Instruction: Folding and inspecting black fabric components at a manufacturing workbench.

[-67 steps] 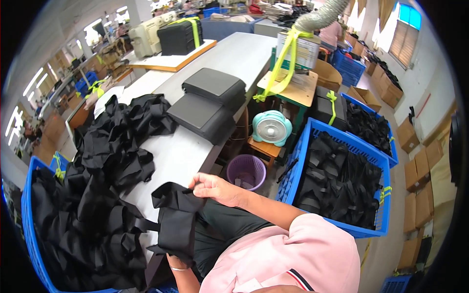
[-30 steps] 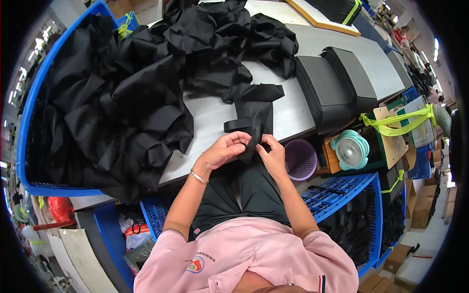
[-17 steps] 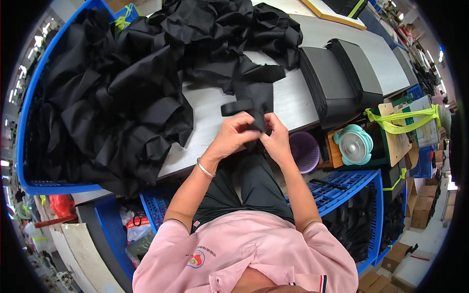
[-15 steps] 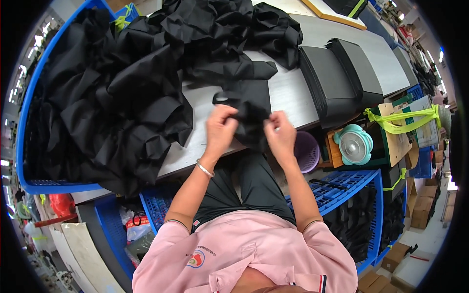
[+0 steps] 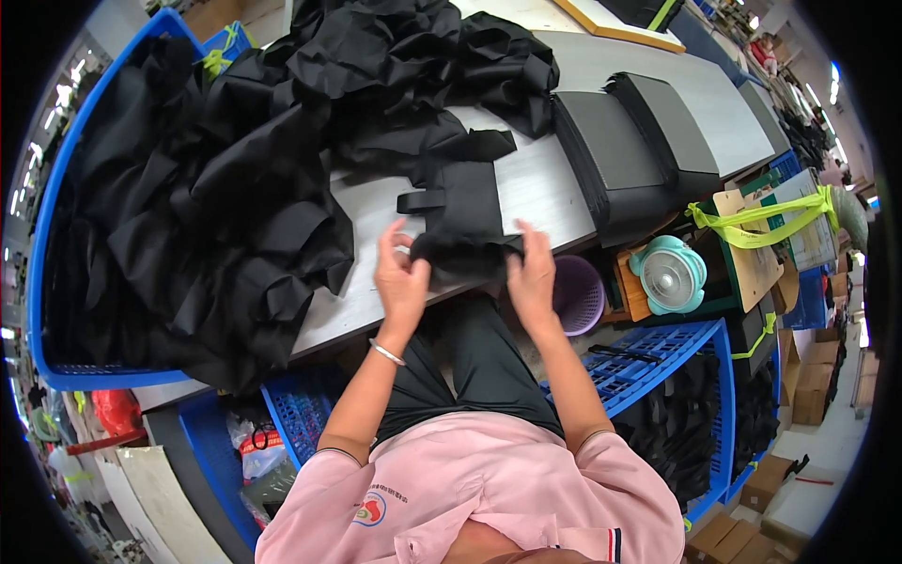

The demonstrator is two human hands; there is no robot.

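Note:
A black fabric piece (image 5: pixel 460 199) lies flat on the table in front of me, its near end curled at the table edge. A short black strap (image 5: pixel 421 202) sticks out from its left side. My left hand (image 5: pixel 402 282) is at the left corner of the curled end, fingers apart, thumb close to the cloth. On the other side, my right hand (image 5: pixel 533 282) has its fingers stretched upward and the thumb beside the right corner. Slight blur hides whether the fingertips touch the cloth.
A heap of black fabric (image 5: pixel 207 188) fills a blue crate (image 5: pixel 56 188) at left and spreads across the table. Stacked black panels (image 5: pixel 615 141) stand at right. Below them are a purple basket (image 5: pixel 578 296), a teal fan (image 5: pixel 669 274) and a blue crate (image 5: pixel 658 362).
Both hands have opened from a pinch and moved slightly apart and down. The fabric piece now lies flatter, with its strap showing at the left.

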